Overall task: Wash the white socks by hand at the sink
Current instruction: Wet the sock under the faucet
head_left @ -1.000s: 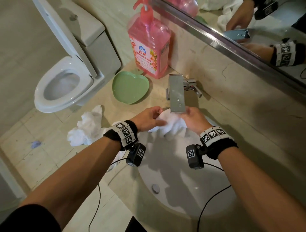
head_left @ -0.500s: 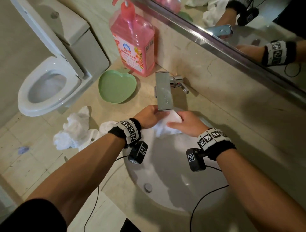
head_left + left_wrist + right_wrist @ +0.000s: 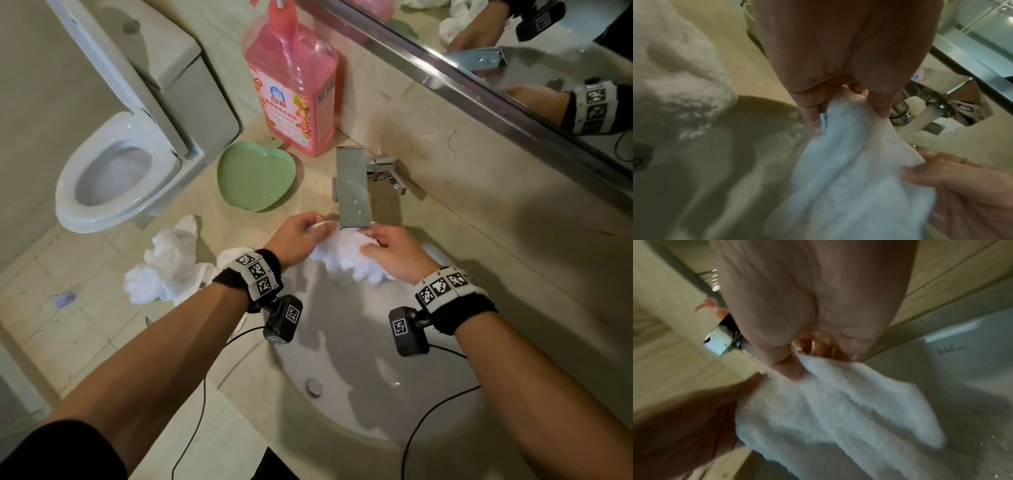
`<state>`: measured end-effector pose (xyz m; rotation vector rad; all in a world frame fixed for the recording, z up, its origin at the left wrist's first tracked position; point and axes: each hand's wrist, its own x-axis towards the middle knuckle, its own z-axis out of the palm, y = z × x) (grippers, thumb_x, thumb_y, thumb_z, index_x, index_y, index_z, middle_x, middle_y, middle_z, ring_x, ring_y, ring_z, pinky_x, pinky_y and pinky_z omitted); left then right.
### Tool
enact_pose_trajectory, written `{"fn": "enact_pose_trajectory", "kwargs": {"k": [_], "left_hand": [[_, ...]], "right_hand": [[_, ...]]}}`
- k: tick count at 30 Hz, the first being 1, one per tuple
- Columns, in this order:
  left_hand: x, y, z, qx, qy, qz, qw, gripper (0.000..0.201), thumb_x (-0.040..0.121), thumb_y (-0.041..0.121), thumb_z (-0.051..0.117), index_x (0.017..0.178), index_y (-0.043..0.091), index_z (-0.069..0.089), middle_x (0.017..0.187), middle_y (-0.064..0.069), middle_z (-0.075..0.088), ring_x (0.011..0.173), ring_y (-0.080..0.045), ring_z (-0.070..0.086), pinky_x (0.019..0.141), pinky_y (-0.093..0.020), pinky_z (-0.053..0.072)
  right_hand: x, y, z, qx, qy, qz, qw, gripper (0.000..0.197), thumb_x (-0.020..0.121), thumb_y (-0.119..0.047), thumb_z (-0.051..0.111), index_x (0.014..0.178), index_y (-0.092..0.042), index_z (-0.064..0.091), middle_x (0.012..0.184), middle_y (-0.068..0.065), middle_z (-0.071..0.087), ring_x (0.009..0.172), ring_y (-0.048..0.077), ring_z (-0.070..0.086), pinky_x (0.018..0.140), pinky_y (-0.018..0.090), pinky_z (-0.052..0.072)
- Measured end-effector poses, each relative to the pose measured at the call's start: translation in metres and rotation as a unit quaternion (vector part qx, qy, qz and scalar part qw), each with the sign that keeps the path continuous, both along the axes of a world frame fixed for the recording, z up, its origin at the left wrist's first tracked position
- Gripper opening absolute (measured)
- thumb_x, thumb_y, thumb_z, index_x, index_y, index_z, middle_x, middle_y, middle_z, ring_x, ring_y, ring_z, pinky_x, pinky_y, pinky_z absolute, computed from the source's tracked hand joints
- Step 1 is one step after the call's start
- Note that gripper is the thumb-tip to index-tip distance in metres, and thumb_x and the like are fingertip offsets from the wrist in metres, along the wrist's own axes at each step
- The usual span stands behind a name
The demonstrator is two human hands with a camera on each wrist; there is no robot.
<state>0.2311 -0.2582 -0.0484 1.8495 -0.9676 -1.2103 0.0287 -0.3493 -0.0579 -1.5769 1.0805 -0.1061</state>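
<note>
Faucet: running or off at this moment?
Running. In the left wrist view a stream of water pours from the faucet spout beside the white sock that both hands hold.

Fluffy cloth sock (image 3: 346,257) (glossy metal faucet (image 3: 352,186))

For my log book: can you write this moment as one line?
step: rinsing | left hand: grips sock | right hand: grips sock | place: under tap, over sink | water: running
</note>
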Motion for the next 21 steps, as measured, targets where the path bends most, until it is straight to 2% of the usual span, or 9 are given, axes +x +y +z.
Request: {"fn": "enact_pose_trajectory", "kwargs": {"k": [2, 5, 7, 10, 12, 14, 17, 19, 21], "left_hand": [[0.000, 0.001, 0.008, -0.006, 0.020, -0.029, 0.999, 0.014, 0.095, 0.031, 0.065, 0.083, 0.025, 0.067, 0.079, 0.006, 0.064, 0.075, -0.010, 0.057, 0.070, -0.024, 0.047], [-0.002, -0.002, 0.016, 0.002, 0.021, -0.080, 0.997, 0.012, 0.095, 0.023, 0.064, 0.090, 0.033, 0.067, 0.085, 0.020, 0.066, 0.078, 0.006, 0.059, 0.072, -0.008, 0.043], [-0.001, -0.006, 0.019, 0.001, 0.010, -0.091, 0.996, 0.012, 0.095, 0.017, 0.065, 0.097, 0.029, 0.064, 0.087, 0.019, 0.062, 0.073, 0.013, 0.056, 0.068, -0.003, 0.039], [0.000, -0.009, 0.018, -0.009, -0.024, -0.066, 0.998, 0.021, 0.092, 0.015, 0.068, 0.111, 0.017, 0.058, 0.085, 0.017, 0.053, 0.072, 0.006, 0.050, 0.064, -0.006, 0.037], [-0.002, -0.009, 0.015, 0.009, 0.002, -0.035, 0.999, 0.026, 0.091, 0.012, 0.067, 0.115, 0.011, 0.057, 0.081, 0.011, 0.050, 0.068, -0.001, 0.047, 0.063, -0.012, 0.038], [-0.006, -0.009, 0.012, 0.050, 0.057, -0.034, 0.997, 0.023, 0.092, 0.008, 0.063, 0.114, 0.010, 0.057, 0.084, 0.004, 0.053, 0.071, -0.008, 0.049, 0.063, -0.018, 0.041], [-0.012, -0.006, 0.004, 0.100, 0.073, -0.094, 0.988, 0.021, 0.093, 0.015, 0.065, 0.112, 0.009, 0.061, 0.092, 0.000, 0.061, 0.079, -0.011, 0.054, 0.072, -0.023, 0.042], [-0.016, -0.005, 0.000, 0.091, 0.072, -0.096, 0.988, 0.016, 0.094, 0.021, 0.065, 0.103, 0.009, 0.062, 0.090, 0.000, 0.064, 0.081, -0.013, 0.056, 0.084, -0.030, 0.044], [-0.019, -0.009, -0.003, 0.061, 0.057, -0.071, 0.994, 0.022, 0.097, 0.020, 0.061, 0.110, 0.002, 0.062, 0.106, -0.010, 0.068, 0.094, -0.021, 0.060, 0.097, -0.039, 0.047]], "right_hand": [[0.009, 0.004, 0.000, -0.063, 0.016, 0.037, 0.997, 0.026, 0.084, -0.003, 0.062, 0.096, -0.023, 0.071, 0.089, -0.004, 0.071, 0.086, 0.017, 0.066, 0.079, 0.026, 0.047], [0.023, 0.009, 0.002, -0.035, -0.030, 0.051, 0.998, 0.020, 0.082, 0.002, 0.063, 0.085, -0.018, 0.065, 0.065, -0.009, 0.056, 0.062, 0.008, 0.055, 0.068, 0.025, 0.043], [0.029, 0.009, 0.006, -0.004, -0.056, 0.064, 0.996, 0.028, 0.089, -0.004, 0.067, 0.075, -0.029, 0.068, 0.053, -0.018, 0.056, 0.053, -0.004, 0.053, 0.061, 0.016, 0.042], [0.029, 0.008, 0.009, 0.016, -0.074, 0.086, 0.993, 0.028, 0.096, -0.014, 0.063, 0.087, -0.040, 0.070, 0.074, -0.033, 0.067, 0.078, -0.017, 0.060, 0.079, 0.008, 0.043], [0.026, 0.007, 0.009, 0.040, -0.080, 0.053, 0.995, 0.023, 0.097, -0.017, 0.063, 0.098, -0.038, 0.072, 0.095, -0.029, 0.072, 0.098, -0.012, 0.063, 0.095, 0.015, 0.044], [0.020, 0.006, 0.009, 0.059, -0.082, -0.002, 0.995, 0.015, 0.096, -0.023, 0.065, 0.100, -0.034, 0.075, 0.104, -0.016, 0.076, 0.106, 0.000, 0.067, 0.102, 0.027, 0.047], [0.009, 0.003, 0.010, 0.074, -0.083, -0.061, 0.992, 0.012, 0.090, -0.036, 0.066, 0.096, -0.034, 0.076, 0.100, -0.006, 0.077, 0.101, 0.015, 0.070, 0.095, 0.041, 0.051], [0.002, 0.001, 0.008, 0.064, -0.085, -0.077, 0.991, 0.011, 0.086, -0.038, 0.065, 0.091, -0.038, 0.075, 0.095, -0.005, 0.076, 0.092, 0.013, 0.070, 0.089, 0.040, 0.052], [-0.003, -0.001, 0.006, 0.057, -0.086, -0.087, 0.991, 0.011, 0.083, -0.036, 0.066, 0.089, -0.036, 0.075, 0.092, 0.000, 0.076, 0.085, 0.015, 0.069, 0.086, 0.040, 0.051]]}}
